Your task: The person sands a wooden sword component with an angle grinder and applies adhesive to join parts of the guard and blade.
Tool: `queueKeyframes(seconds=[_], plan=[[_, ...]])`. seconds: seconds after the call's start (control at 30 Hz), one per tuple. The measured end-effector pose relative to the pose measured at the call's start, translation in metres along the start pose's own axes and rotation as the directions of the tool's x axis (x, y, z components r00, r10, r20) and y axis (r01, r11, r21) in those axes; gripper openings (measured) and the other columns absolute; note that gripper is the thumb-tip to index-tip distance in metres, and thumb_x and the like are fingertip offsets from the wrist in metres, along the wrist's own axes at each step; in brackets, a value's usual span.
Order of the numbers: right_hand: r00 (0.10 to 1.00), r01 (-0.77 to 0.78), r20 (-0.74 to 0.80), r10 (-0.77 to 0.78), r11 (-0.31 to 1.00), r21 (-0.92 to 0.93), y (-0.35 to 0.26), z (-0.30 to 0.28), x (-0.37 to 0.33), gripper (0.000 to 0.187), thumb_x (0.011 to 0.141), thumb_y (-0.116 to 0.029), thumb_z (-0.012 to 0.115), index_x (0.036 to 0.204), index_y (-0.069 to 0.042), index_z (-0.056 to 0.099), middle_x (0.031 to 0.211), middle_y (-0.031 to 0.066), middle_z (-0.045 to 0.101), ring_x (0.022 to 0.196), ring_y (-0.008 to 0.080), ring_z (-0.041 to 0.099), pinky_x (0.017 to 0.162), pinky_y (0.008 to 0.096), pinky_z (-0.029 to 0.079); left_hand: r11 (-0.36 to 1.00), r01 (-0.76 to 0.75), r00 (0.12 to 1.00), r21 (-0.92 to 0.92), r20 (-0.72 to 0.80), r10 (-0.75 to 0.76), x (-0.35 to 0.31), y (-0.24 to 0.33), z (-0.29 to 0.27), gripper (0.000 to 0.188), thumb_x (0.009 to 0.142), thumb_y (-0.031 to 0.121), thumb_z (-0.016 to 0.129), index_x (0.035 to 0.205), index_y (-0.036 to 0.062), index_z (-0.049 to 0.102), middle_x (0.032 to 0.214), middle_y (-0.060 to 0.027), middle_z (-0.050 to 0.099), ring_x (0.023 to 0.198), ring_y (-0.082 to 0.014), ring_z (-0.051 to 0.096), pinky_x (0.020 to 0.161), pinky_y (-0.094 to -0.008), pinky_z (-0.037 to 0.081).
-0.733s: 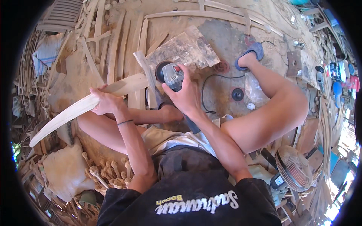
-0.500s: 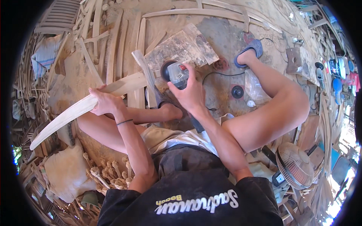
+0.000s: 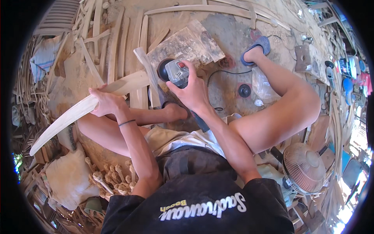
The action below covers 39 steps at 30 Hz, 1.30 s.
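My left hand (image 3: 107, 103) is wrapped round a long, curved, pale wooden piece (image 3: 64, 126). One end of the piece sweeps down to the lower left; the other reaches a rough wooden crosspiece (image 3: 147, 66) in front of me. In my right hand (image 3: 194, 93) is a grey angle grinder (image 3: 181, 73) with a red switch, its dark handle running back toward my lap. The grinder's round dark disc (image 3: 165, 69) faces left, close beside the crosspiece and the far end of the curved piece. Whether the disc touches the wood, I cannot tell.
A dusty wooden board (image 3: 191, 45) lies beyond the grinder. Several wooden strips (image 3: 115, 46) lie at the upper left. The black cord (image 3: 230, 75) runs to the right, near a black disc (image 3: 244, 90). A fan (image 3: 304, 167) stands at lower right, turned spindles (image 3: 113, 177) at lower left.
My right hand and the grinder have shifted slightly left and away from me. My left hand keeps its hold on the wood, which has barely moved. The fan's head has turned.
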State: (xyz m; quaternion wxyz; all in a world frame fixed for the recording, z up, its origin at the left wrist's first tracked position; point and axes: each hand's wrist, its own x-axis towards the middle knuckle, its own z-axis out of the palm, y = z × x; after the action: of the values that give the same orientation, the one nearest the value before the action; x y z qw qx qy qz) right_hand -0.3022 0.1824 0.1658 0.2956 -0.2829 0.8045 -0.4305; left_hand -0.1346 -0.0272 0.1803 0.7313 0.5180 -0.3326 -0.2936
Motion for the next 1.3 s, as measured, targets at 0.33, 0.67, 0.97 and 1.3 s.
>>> queueKeyframes(seconds=[0.33, 0.67, 0.97, 1.3], plan=[[0.950, -0.183, -0.274, 0.150, 0.978, -0.099, 0.022, -0.050, 0.005, 0.082, 0.087, -0.043, 0.088, 0.153, -0.019, 0.045, 0.123, 0.0245, 0.077, 0.110, 0.0493, 0.074, 0.092, 0.0559, 0.058, 0.991, 0.106, 0.994, -0.087, 0.006, -0.105, 0.011, 0.012, 0.009, 0.028, 0.103, 0.012, 0.076, 0.105, -0.0043, 0.054, 0.091, -0.0148, 0.067, 0.072, -0.0291, 0.070, 0.067, -0.0422, 0.062], [0.981, -0.104, -0.150, 0.122, 0.987, 0.120, 0.010, -0.032, 0.004, 0.084, 0.083, -0.043, 0.092, 0.149, -0.012, 0.051, 0.133, 0.0207, 0.073, 0.120, 0.0402, 0.074, 0.099, 0.0475, 0.058, 0.876, 0.199, 0.934, -0.439, 0.356, -0.034, 0.045, 0.020, 0.013, 0.013, 0.085, 0.005, 0.071, 0.080, 0.0061, 0.059, 0.069, -0.0070, 0.053, 0.059, -0.0205, 0.051, 0.058, -0.0338, 0.052], [0.996, -0.064, -0.052, 0.072, 0.988, 0.138, -0.007, -0.027, 0.009, 0.081, 0.084, -0.044, 0.091, 0.147, -0.011, 0.052, 0.121, 0.0222, 0.077, 0.111, 0.0407, 0.077, 0.096, 0.0467, 0.058, 0.840, 0.249, 0.882, -0.482, 0.471, 0.008, 0.052, 0.016, 0.009, 0.008, 0.082, 0.009, 0.066, 0.085, 0.0146, 0.062, 0.067, -0.0036, 0.053, 0.059, -0.0180, 0.051, 0.055, -0.0336, 0.050], [0.983, -0.132, -0.129, 0.130, 0.991, -0.008, 0.018, -0.043, 0.006, 0.085, 0.083, -0.047, 0.091, 0.152, -0.015, 0.051, 0.114, 0.0235, 0.080, 0.108, 0.0433, 0.077, 0.095, 0.0494, 0.059, 0.881, 0.258, 0.879, -0.396, 0.475, -0.043, 0.060, 0.017, 0.010, 0.015, 0.080, 0.017, 0.064, 0.092, 0.0093, 0.059, 0.073, -0.0060, 0.051, 0.064, -0.0213, 0.051, 0.060, -0.0365, 0.050]])
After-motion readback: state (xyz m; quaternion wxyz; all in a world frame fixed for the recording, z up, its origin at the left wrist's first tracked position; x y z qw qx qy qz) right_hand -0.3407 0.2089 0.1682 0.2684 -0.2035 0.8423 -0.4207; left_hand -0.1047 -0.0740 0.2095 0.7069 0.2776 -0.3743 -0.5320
